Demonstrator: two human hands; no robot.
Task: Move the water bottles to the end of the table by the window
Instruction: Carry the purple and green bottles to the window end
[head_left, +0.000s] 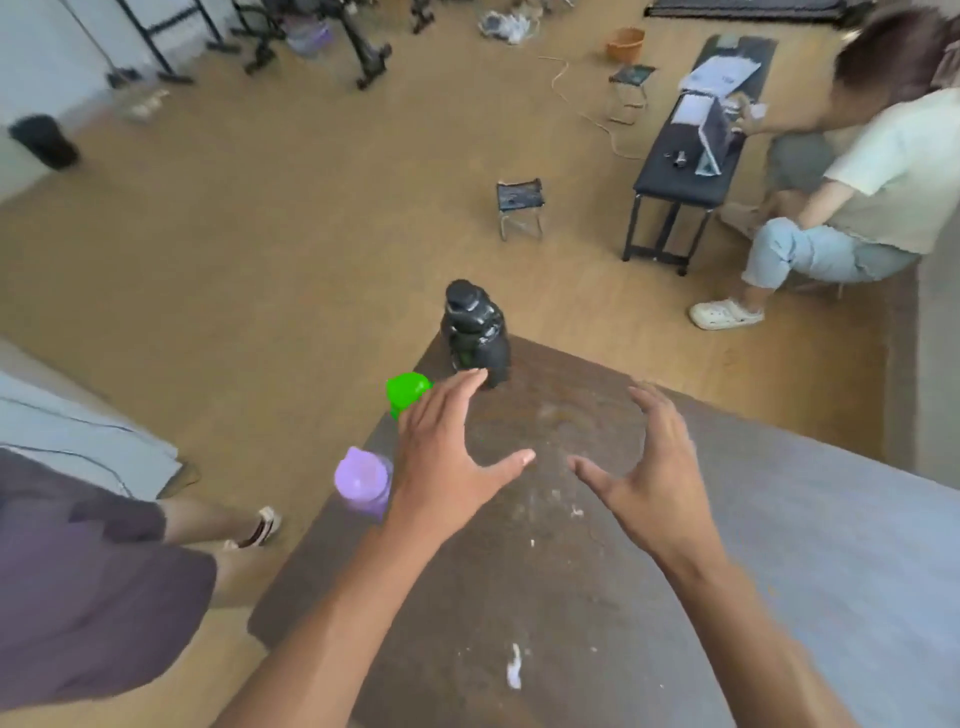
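Note:
Three bottles stand along the left edge of a dark brown table (545, 571). A black bottle (475, 332) is upright at the far corner. A green-capped bottle (406, 391) and a purple-lidded bottle (362, 480) sit nearer, both partly hidden behind my left hand (447, 457). That hand hovers over the table with fingers spread, holding nothing, its fingertips close to the black bottle's base. My right hand (644, 478) is also spread and empty, to the right over bare tabletop.
A person in dark shorts stands at the left (93, 571). Another person sits at the right (852, 197) beside a black bench (691, 166) with papers. Two small folding stools (519, 205) stand on the wooden floor beyond the table.

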